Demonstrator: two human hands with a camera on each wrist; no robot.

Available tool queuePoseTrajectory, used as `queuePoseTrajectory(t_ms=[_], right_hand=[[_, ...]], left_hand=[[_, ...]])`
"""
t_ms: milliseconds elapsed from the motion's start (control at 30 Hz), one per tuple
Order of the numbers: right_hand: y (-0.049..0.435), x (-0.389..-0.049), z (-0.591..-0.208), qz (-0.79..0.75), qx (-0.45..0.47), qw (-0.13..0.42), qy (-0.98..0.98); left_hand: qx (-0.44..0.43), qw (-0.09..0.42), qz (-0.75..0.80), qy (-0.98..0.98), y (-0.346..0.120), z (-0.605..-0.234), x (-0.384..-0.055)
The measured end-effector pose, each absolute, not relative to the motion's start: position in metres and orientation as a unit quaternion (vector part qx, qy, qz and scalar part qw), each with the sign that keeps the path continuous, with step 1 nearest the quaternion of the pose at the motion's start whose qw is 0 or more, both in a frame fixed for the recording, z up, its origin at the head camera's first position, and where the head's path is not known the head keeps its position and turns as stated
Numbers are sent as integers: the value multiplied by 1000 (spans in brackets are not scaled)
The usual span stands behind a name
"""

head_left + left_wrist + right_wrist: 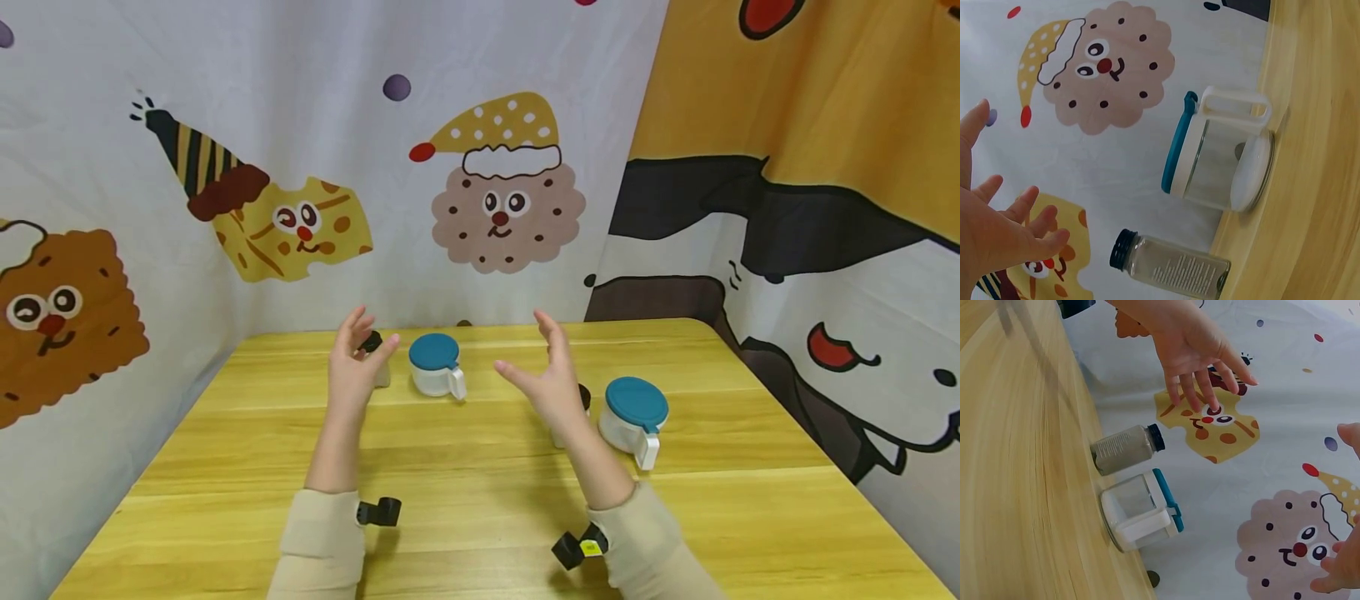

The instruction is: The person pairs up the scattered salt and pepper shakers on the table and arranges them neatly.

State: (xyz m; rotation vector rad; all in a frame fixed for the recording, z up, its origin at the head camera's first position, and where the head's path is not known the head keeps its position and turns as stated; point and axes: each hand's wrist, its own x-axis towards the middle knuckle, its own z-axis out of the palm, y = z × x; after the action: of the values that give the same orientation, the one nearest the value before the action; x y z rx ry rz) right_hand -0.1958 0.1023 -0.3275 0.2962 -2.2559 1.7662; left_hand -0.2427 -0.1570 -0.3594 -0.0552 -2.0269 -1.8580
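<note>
While both hands are raised over the wooden table (pixel 457 508), the left hand (pixel 351 371) has its thumb spread well away from its loosely bent fingers and holds nothing. The right hand (pixel 551 383) is opened wide too, its thumb pointing towards the left hand, with nothing in its grasp. In the head view the left hand partly covers the left bottle (pixel 383 377), which has a black cap; both wrist views show it upright and apart from the fingers. Near it, on its right, stands the left jar (pixel 433 367), with a blue lid and a white handle. The right bottle (pixel 558 438), also black-capped, is partly hidden by the right hand and wrist, and just beside it stands the right jar (pixel 636 408), its blue lid on
</note>
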Motion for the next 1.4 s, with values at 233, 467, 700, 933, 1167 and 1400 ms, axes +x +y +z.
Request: queuePoseTrajectory(t_ms=[233,467,700,933,1167,1400], right_hand=[[102,-222,-357,604,108,151,-775],[95,-225,-362,601,109,148,-778],[89,-230,-366,598,104,140,-782],[85,-236,-373,595,96,141,-786],[77,-243,-379,598,104,139,-782],[71,-247,-386,604,109,134,-778]], left_hand=[[-12,200,-661,-723,-166,-363,-246],[-6,201,-651,-732,-175,-367,-251],[5,199,-635,-746,-184,-373,-259],[16,186,-630,-753,-188,-379,-265],[15,198,-619,-760,-191,-389,-274],[21,195,-612,-767,-191,-401,-283]])
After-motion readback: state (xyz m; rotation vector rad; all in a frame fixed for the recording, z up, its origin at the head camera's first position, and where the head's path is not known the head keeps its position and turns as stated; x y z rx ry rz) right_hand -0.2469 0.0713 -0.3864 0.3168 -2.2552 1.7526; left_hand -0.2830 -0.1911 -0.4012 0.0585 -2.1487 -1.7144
